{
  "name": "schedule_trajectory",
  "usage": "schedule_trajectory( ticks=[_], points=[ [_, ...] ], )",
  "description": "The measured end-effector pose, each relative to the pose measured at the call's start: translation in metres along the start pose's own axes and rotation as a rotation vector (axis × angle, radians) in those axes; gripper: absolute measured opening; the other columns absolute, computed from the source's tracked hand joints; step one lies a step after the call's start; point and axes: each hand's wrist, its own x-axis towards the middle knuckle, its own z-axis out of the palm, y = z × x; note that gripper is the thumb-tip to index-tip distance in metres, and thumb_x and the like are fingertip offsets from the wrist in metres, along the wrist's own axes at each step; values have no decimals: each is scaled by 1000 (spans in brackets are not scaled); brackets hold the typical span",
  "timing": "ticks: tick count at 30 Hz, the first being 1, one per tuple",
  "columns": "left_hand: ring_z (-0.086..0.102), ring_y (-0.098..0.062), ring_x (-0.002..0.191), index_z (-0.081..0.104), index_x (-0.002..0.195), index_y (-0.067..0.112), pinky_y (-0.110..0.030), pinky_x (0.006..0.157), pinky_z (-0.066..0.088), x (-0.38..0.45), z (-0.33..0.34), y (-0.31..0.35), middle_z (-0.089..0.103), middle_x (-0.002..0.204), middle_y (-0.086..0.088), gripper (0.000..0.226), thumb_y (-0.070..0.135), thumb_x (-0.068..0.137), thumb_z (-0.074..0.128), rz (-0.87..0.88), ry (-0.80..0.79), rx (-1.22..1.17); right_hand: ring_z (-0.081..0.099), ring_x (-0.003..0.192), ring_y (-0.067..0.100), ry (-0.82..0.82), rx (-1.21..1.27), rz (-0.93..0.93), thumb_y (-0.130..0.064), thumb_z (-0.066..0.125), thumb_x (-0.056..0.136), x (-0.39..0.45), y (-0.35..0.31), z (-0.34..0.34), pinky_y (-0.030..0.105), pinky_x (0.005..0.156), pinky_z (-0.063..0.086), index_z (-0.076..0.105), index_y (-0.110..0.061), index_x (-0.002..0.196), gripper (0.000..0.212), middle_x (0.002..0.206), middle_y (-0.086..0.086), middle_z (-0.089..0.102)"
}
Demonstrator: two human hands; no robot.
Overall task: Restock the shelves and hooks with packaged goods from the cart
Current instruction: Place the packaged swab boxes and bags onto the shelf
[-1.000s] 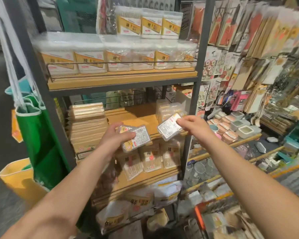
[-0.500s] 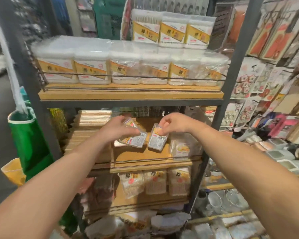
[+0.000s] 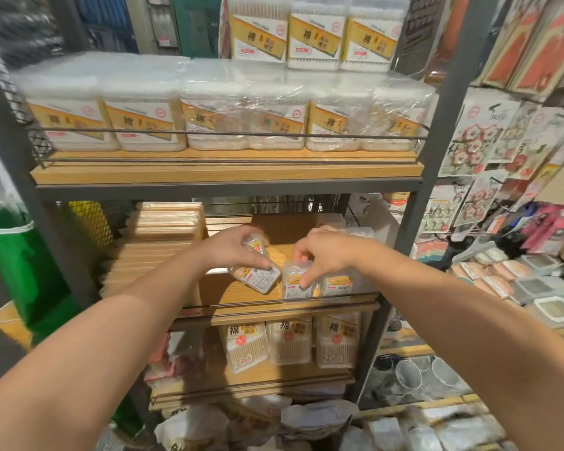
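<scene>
Both hands [image 3: 238, 249] lowered their packets [image 3: 258, 275] onto shelf [image 3: 241, 294] — print unreadable.

two hands [image 3: 232, 247] [image 3: 323, 252], two held packs [image 3: 256, 275] [image 3: 295, 281], three stacked swab boxes [image 3: 316, 30], six boxes below [image 3: 215, 122].

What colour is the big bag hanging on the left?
Green with a white rim, seen in the head view.
</scene>
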Motion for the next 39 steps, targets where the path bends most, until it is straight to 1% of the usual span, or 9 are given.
schedule_trajectory(
  ticks=[4, 9, 12, 14, 19, 27, 31, 35, 39],
  points=[
    [45, -10, 114, 39, 146, 21, -21, 90, 33, 4, 8, -1, 44, 147, -2, 85, 39, 75, 82, 38, -47, 76, 39, 117, 22, -21, -8, 15, -77, 69, 55, 4, 0, 3, 41, 104, 35, 54, -46, 103, 59, 114, -5, 58],
    [49, -9, 108, 43, 143, 23, -23, 87, 37, 5, 8, -7, 50, 138, 1, 81, 42, 74, 81, 50, 15, 71, 32, 134, 21, -40, -3, 24, -66, 72, 69, 1, -7, -4, 41, 113, 25, 52, -33, 134, 75, 137, -2, 51],
    [59, -10, 95, 52, 131, 17, -27, 79, 48, 3, -2, -10, 62, 116, 4, 72, 44, 72, 82, 33, 92, 32, 44, 131, 16, 13, 270, 1, -48, 72, 82, -4, -10, -18, 33, 110, 35, 48, -23, 141, 69, 140, -2, 51],
    [61, -14, 100, 50, 134, 19, -33, 87, 52, 2, -11, -13, 63, 116, 3, 76, 46, 70, 83, 38, 113, 39, 49, 130, 15, 65, 511, 35, -33, 68, 90, -6, -14, -27, 25, 105, 37, 48, -17, 141, 58, 139, -1, 53],
    [64, -11, 101, 54, 125, 21, -36, 91, 54, -4, -28, -19, 65, 115, 5, 71, 44, 67, 86, 45, 53, 28, 48, 130, 23, 170, 596, 270, -61, 55, 89, 4, -35, -40, 23, 90, 33, 58, -19, 135, 62, 141, 5, 52],
    [67, -15, 95, 59, 114, 23, -33, 85, 55, -5, -30, -21, 70, 101, 4, 52, 36, 71, 86, 27, 78, -78, 46, 106, 10, 77, 777, 177, -46, 60, 93, 25, -62, -44, 22, 86, 31, 55, -19, 135, 51, 130, -3, 55],
    [66, -16, 96, 47, 128, 24, -36, 85, 56, -3, -29, -26, 69, 109, -2, 71, 40, 70, 85, 2, 129, -68, 50, 126, 21, 77, 671, 214, -59, 54, 91, 34, -57, -37, 26, 88, 31, 55, -23, 136, 58, 142, 4, 52],
    [58, -22, 118, 13, 154, 24, -31, 89, 51, 4, -25, -30, 50, 142, -4, 115, 44, 67, 86, 2, 176, 24, 55, 108, 11, -14, 600, 205, -54, 46, 97, 32, -44, -38, 25, 91, 32, 62, -22, 127, 47, 128, -6, 61],
    [58, -14, 115, 33, 151, 19, -30, 96, 48, 9, -22, -38, 56, 139, 6, 92, 44, 75, 80, -24, 78, 152, 53, 119, 14, -39, 492, 238, -61, 55, 84, 23, -15, -38, 32, 108, 36, 58, -21, 133, 63, 136, -5, 56]
  ],
)
